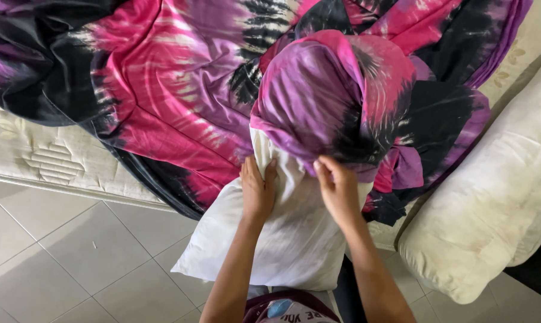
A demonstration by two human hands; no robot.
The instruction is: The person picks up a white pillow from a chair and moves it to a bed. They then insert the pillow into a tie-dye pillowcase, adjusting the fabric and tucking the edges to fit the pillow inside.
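A white pillow [282,233] stands on end against my body, its top half covered by a pink, purple and black tie-dye pillowcase [324,96]. My left hand [257,190] lies flat against the bare white pillow just below the case's edge. My right hand [336,185] pinches the lower hem of the pillowcase. A matching tie-dye sheet [169,90] is spread crumpled over the mattress behind the pillow.
A quilted cream mattress [49,155] shows at the left under the sheet. A second bare cream pillow [492,203] leans at the right. Pale floor tiles [73,263] lie below at the left.
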